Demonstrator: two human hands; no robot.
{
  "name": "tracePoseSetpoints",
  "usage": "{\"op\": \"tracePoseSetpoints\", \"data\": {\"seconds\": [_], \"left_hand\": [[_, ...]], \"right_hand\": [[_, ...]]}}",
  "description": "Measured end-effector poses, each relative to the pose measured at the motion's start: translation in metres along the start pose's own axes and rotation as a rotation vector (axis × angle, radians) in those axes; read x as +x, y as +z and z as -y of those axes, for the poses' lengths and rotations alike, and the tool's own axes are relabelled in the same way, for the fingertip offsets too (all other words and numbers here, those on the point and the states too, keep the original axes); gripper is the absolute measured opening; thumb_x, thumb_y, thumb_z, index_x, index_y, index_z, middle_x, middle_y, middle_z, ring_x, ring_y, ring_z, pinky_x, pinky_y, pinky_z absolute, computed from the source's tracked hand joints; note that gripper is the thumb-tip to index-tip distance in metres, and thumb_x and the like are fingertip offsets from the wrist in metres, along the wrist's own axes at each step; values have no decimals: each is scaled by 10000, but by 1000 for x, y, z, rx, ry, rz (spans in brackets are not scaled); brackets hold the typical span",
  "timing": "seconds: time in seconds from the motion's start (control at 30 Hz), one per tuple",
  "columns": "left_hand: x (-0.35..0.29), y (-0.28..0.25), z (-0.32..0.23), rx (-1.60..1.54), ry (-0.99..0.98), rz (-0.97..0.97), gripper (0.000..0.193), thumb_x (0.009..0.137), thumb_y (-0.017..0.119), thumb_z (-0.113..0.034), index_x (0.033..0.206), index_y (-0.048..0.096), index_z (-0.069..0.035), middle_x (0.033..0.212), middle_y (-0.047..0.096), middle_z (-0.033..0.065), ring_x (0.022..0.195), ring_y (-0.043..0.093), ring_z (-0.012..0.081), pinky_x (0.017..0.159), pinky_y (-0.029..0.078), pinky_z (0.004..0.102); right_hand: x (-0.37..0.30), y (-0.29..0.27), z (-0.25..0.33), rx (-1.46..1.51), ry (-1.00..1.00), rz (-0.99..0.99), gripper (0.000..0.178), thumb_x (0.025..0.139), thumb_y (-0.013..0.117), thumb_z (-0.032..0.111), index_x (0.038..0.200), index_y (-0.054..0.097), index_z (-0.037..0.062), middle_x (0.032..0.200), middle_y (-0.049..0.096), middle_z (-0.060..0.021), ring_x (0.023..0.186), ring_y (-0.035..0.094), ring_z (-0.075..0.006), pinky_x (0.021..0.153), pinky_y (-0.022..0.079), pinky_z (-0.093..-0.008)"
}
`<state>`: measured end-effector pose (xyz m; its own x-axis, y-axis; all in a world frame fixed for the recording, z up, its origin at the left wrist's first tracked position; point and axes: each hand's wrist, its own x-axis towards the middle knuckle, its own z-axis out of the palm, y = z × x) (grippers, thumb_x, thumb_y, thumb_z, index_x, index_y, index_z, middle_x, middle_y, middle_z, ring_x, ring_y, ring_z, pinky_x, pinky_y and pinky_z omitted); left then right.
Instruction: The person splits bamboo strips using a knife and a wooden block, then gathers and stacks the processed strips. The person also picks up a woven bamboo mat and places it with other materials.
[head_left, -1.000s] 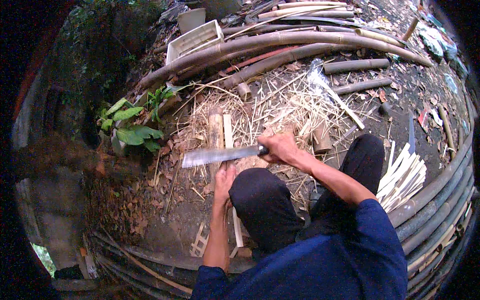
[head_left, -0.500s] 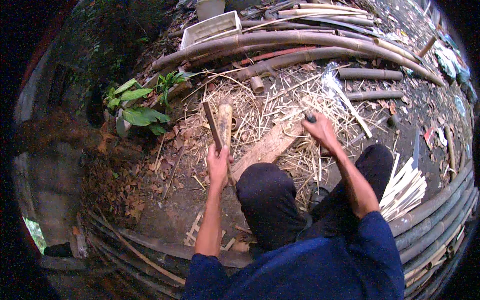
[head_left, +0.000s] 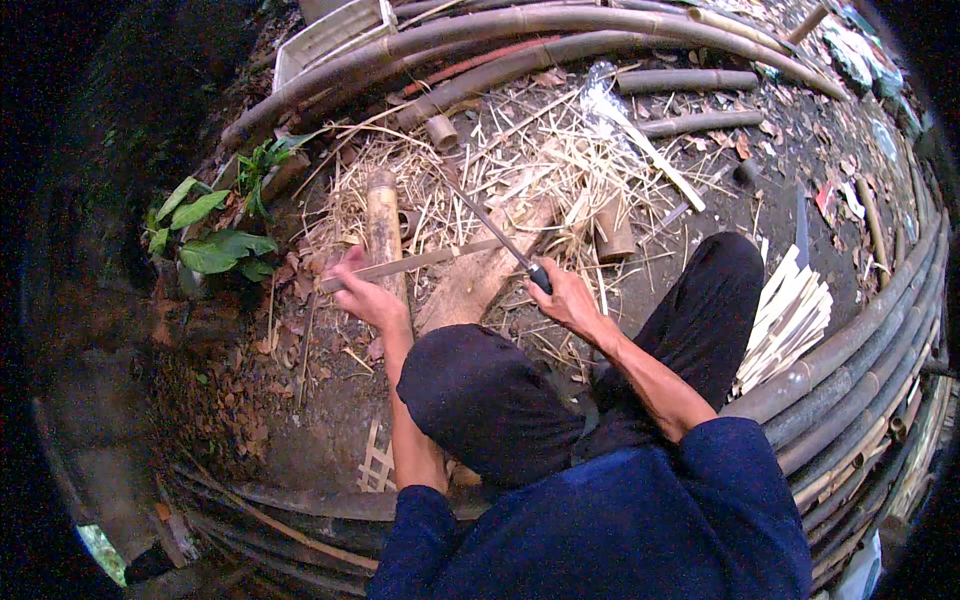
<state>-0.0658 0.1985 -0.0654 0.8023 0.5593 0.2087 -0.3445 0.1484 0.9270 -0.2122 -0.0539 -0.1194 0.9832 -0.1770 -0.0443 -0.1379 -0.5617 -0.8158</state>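
My left hand (head_left: 366,298) is closed round one end of a flat bamboo strip (head_left: 428,260), which points to the right above my knee. A knife with a black handle (head_left: 540,276) is gripped in my right hand (head_left: 572,302). Its long, thin blade slants up to the left and crosses the strip near its far end; whether the two touch I cannot tell. Below them lies a rough wooden board (head_left: 478,284) on the ground. An upright-looking piece of pale bamboo (head_left: 383,215) stands just beyond my left hand.
Bamboo shavings (head_left: 535,165) cover the ground ahead. A bundle of split strips (head_left: 790,325) lies right of my leg, beside long bamboo poles (head_left: 850,385). More poles (head_left: 560,22) and a white crate (head_left: 330,42) are at the back. A leafy plant (head_left: 215,250) grows at the left.
The strip has swung from pointing away to lying sideways. My right hand has come in to the left, bringing the knife blade across the strip. The view has shifted.
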Motion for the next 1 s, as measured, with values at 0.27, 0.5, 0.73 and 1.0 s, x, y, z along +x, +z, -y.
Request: {"op": "tracePoseSetpoints", "data": {"seconds": [0.27,0.5,0.73,1.0], "left_hand": [[-51,37,-45,130,84,-199,320,990,418,-358,951,433,-41,670,370,-9,615,381,109,611,383,263],[-39,29,-30,187,134,-150,310,995,395,-352,926,406,-50,672,380,3,605,387,120,587,395,274],[-34,50,-31,168,160,-261,311,984,422,-362,945,399,-55,648,365,10,595,384,126,576,388,271],[-27,51,-30,242,217,-161,329,988,404,-370,932,394,-47,657,387,19,595,390,129,558,372,276]], "right_hand": [[10,57,73,196,-7,237,444,909,491,452,1013,540,23,822,641,-238,787,625,-419,677,484,-484],[37,87,-4,269,168,111,436,925,473,419,973,590,2,889,636,-265,836,631,-379,730,484,-466],[55,62,-30,291,303,228,499,936,450,433,948,593,-45,848,643,-228,771,632,-308,718,479,-423],[51,86,-74,132,321,83,556,934,409,486,866,600,-31,762,624,-245,704,621,-381,647,474,-463]]}}
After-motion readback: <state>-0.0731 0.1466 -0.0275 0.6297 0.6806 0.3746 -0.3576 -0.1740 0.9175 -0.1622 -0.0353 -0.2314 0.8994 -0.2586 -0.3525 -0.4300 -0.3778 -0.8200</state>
